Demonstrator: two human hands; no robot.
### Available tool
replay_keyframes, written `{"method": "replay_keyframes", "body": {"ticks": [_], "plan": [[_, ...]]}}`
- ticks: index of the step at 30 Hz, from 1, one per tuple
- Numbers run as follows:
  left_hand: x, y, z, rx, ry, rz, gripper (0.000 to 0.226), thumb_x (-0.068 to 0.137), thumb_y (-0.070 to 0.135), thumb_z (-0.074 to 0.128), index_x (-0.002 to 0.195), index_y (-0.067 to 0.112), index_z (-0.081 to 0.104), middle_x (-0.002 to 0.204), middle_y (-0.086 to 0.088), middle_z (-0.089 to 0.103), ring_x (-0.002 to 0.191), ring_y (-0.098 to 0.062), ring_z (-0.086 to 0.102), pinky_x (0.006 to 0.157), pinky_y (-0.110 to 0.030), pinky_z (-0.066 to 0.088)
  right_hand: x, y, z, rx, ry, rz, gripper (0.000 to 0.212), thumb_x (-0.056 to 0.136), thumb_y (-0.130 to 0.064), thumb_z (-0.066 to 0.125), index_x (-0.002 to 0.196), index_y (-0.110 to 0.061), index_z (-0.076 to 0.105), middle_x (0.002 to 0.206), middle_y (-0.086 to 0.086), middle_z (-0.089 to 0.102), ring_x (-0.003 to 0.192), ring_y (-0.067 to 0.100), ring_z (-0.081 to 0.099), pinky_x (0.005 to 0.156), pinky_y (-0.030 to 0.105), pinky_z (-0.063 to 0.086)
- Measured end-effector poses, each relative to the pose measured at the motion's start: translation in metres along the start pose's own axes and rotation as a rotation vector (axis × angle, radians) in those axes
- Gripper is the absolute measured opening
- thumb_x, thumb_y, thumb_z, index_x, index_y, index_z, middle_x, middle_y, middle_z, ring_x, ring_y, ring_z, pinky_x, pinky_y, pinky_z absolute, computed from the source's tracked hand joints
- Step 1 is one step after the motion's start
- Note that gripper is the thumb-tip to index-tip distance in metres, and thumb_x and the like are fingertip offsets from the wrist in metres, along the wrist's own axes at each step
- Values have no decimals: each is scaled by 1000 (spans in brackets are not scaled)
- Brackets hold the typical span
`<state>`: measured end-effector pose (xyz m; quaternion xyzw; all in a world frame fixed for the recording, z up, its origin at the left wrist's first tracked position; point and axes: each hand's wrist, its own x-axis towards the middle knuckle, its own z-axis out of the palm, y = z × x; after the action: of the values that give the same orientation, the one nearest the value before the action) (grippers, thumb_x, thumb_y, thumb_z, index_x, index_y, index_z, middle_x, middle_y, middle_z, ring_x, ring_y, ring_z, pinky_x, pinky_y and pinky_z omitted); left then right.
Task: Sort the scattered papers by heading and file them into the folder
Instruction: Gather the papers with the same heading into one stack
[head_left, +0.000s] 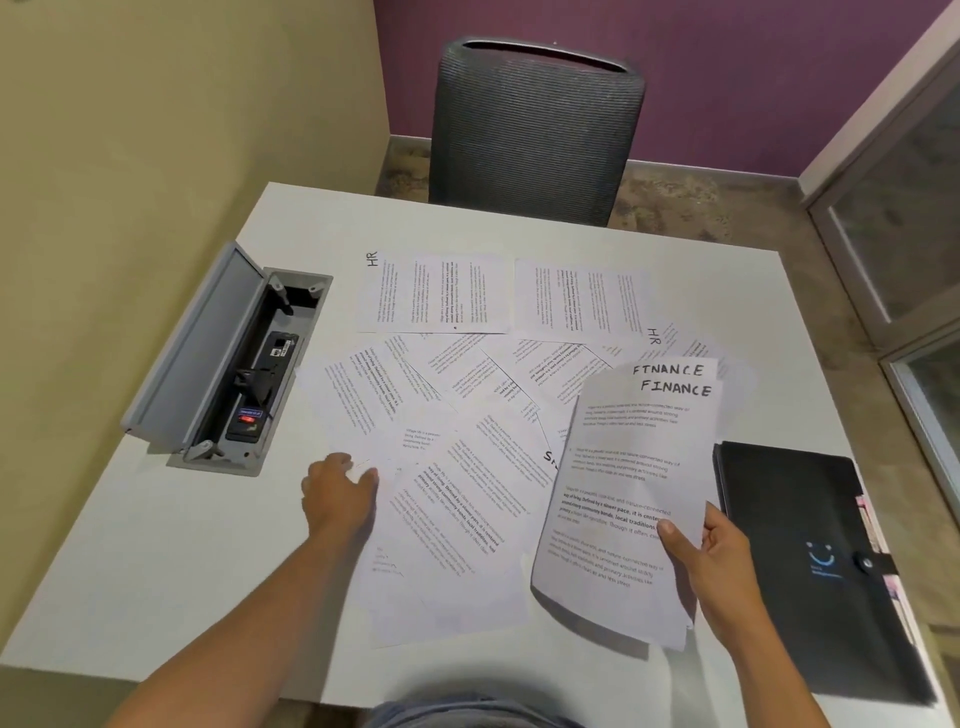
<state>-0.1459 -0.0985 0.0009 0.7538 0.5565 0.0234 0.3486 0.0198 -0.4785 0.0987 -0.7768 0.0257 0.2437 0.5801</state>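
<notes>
Several printed sheets lie scattered over the white table (156, 561). Two at the back are headed HR (431, 293); a second HR sheet (655, 336) peeks out at the right. My right hand (719, 561) is shut on a small stack of FINANCE sheets (628, 467), lifted and tilted above the table. My left hand (337, 493) rests, fingers bent, on the near-left edge of a scattered sheet (363, 410); whether it pinches the sheet I cannot tell. The black folder (810, 561) lies closed at the right, next to my right hand.
An open grey cable box (228, 358) with sockets is set into the table at the left. A dark mesh chair (535, 135) stands behind the far table edge. A glass partition (904, 218) runs along the right.
</notes>
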Motion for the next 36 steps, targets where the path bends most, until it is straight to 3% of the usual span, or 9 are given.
{"method": "replay_keyframes", "body": {"ticks": [5,10,14,20,23,26,28,31,36], "plan": [[37,10,4,-24,46,-189,70,83,37,73,135,0,44,135,-22,43,126,-40,40,100,-53,41,1,-3,9,-9,-15,7,30,90,-8,66,119,-15,63,107,-4,76,97,18,73,83,33,60],[56,37,13,-17,90,-311,84,80,34,78,139,-1,30,142,-26,33,129,-42,35,105,-52,38,-2,-6,14,-15,-12,20,46,76,-33,72,118,-18,63,107,-5,76,96,18,73,83,39,60],[63,47,23,-3,90,-340,94,76,25,82,143,1,21,142,-28,31,127,-43,35,107,-48,36,-1,-3,17,-22,7,36,31,85,-18,68,116,-19,63,106,-6,76,96,19,73,84,43,60],[77,62,20,-253,70,-425,77,78,-2,68,140,5,24,138,-22,36,123,-35,43,100,-42,43,2,1,19,-33,30,68,29,89,-12,67,117,-16,62,107,0,75,94,22,74,84,47,60],[76,55,12,-450,81,-393,67,82,0,68,138,7,32,124,-13,52,106,-33,58,88,-42,53,4,2,19,-33,35,69,29,89,-12,68,116,-17,63,108,1,75,95,23,73,84,47,60],[74,40,0,-599,98,-332,33,88,10,69,118,13,55,111,-4,61,88,-34,67,68,-46,60,5,2,20,-38,18,63,29,89,-12,68,118,-16,63,108,0,75,98,23,73,86,48,59],[72,33,-12,-680,106,-254,22,90,11,66,110,17,60,108,0,64,89,-31,68,71,-47,60,5,1,22,-45,5,56,31,89,-12,68,119,-17,63,108,-1,75,97,21,73,85,44,60],[61,29,-33,-652,178,-126,30,93,9,62,123,10,60,113,-1,64,98,-22,62,88,-37,52,6,-2,25,-42,-14,33,31,89,-12,68,119,-17,63,108,-1,75,96,20,73,79,35,61],[33,20,-62,-767,285,-112,27,93,11,62,120,9,60,113,-2,65,99,-19,62,89,-33,49,6,-9,27,-27,-22,3,25,90,-12,66,114,-20,63,104,-6,75,90,15,74,66,23,59]]}}
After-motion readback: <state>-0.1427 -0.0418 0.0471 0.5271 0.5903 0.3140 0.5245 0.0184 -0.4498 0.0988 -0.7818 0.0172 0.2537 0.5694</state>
